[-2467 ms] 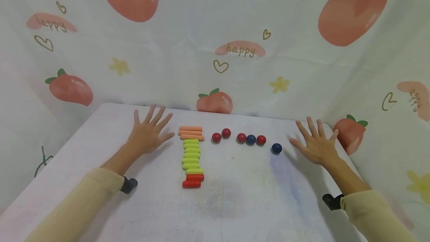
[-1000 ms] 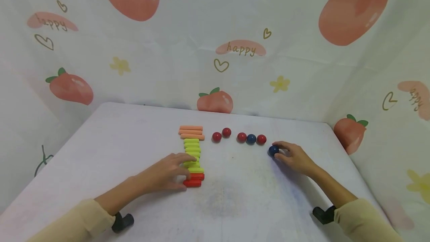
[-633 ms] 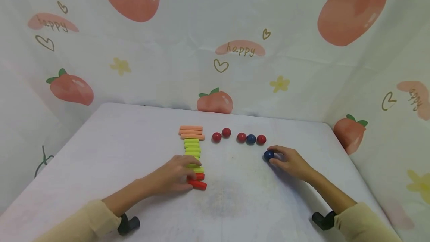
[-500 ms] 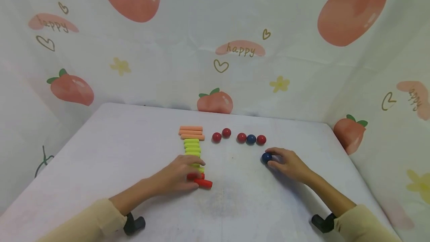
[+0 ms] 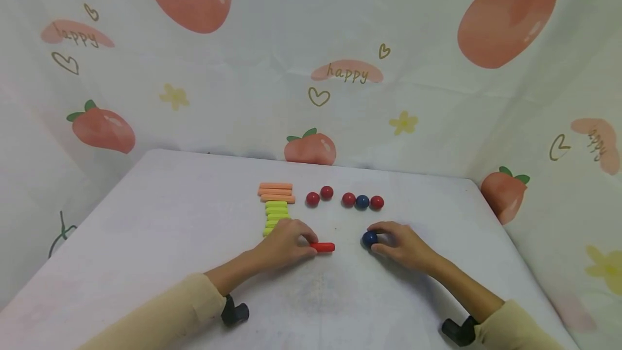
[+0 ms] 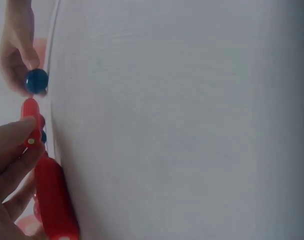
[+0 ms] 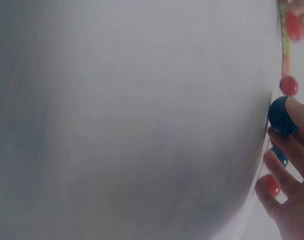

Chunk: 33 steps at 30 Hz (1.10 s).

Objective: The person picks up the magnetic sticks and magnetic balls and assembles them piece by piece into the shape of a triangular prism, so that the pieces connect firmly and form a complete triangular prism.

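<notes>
My left hand [image 5: 285, 243] pinches a short red stick [image 5: 325, 247] by its left end between thumb and fingers, near the middle of the table. A second red stick [image 6: 54, 200] lies on the table below that hand in the left wrist view; in the head view the hand hides it. On the right, my right hand [image 5: 407, 246] holds a dark blue ball [image 5: 369, 239] between thumb and fingers. A gap separates the held stick from the ball. Behind my left hand runs a column of yellow-green sticks [image 5: 276, 210], its near part covered by the hand.
Several orange sticks [image 5: 277, 192] lie beyond the yellow-green ones on the white table [image 5: 184, 199]. Two red balls [image 5: 313, 199] sit right of them. Farther right, a blue ball [image 5: 362, 202] stands between two red balls. A patterned curtain [image 5: 272, 101] hangs behind the table.
Both hands came down from spread poses. The left took the nearest red stick from the column and moved it right and away. The right gripped the blue ball and brought it left and nearer.
</notes>
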Motion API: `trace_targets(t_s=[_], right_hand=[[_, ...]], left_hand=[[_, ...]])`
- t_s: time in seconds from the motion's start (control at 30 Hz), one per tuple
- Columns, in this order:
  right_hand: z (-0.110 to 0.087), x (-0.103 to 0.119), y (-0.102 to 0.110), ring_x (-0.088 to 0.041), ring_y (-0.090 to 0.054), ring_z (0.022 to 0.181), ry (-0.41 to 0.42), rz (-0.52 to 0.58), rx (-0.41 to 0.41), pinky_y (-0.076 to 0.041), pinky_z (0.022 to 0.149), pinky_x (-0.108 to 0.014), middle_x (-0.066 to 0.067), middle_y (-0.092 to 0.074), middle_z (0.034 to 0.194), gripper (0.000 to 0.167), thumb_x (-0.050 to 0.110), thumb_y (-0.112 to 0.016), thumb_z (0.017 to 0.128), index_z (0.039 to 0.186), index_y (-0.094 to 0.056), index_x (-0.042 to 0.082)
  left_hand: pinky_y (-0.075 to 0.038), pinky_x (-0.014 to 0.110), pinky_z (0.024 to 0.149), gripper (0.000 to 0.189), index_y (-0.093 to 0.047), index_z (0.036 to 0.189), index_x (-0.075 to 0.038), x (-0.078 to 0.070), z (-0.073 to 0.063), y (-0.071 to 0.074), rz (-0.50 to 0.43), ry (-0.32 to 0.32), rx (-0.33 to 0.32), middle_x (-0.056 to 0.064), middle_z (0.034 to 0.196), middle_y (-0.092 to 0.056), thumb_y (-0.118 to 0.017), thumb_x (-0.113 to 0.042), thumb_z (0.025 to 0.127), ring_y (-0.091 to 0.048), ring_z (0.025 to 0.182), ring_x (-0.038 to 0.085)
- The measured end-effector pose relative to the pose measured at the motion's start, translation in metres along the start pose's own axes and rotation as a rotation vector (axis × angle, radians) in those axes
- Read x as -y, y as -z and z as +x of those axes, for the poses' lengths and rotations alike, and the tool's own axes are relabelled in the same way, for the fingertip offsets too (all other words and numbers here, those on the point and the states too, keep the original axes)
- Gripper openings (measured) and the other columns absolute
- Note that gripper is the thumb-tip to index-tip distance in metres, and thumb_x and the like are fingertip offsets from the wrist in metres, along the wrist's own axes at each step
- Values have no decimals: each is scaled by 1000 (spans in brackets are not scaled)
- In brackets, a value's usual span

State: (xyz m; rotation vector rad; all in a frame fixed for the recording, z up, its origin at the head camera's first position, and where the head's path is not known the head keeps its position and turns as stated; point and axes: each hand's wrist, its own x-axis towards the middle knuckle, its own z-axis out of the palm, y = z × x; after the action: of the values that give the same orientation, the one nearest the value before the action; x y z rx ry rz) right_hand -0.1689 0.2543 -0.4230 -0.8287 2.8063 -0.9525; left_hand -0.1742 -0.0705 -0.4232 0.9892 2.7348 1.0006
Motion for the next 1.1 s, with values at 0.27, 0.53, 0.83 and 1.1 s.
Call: trace_targets(t_s=[0.27, 0.53, 0.83, 1.1], right_hand=[[6, 11, -8, -25, -61, 117, 24, 31, 32, -49, 98, -51, -3, -68, 123, 43, 18, -76, 88, 128, -64, 7], [12, 15, -12, -24, -62, 117, 36, 39, 52, -49, 98, -49, -4, -68, 123, 44, 19, -77, 87, 128, -64, 8], [11, 16, -8, -26, -62, 116, 4, 9, 50, -49, 98, -50, -4, -68, 121, 43, 16, -77, 87, 127, -65, 6], [10, 8, -3, -27, -62, 116, -29, -39, 14, -48, 98, -52, -5, -68, 121, 42, 14, -77, 87, 126, -65, 7]], left_hand=[[-44, 40, 93, 22, -78, 105, -15, -14, 22, -5, -21, 49, 19, -14, 89, -71, -81, -22, 84, -60, 90, 8], [-44, 39, 92, 25, -77, 109, -15, -21, 31, -11, -31, 65, 44, -12, 92, -72, -81, -20, 85, -58, 93, 9], [-53, 30, 87, 30, -73, 113, -11, -5, 37, 1, -137, 97, -1, -1, 103, -73, -80, -23, 86, -64, 98, 14], [-55, 36, 89, 42, -66, 125, -5, 18, 58, 19, -162, 165, -215, 10, 116, -69, -79, -13, 86, -63, 105, 24]])
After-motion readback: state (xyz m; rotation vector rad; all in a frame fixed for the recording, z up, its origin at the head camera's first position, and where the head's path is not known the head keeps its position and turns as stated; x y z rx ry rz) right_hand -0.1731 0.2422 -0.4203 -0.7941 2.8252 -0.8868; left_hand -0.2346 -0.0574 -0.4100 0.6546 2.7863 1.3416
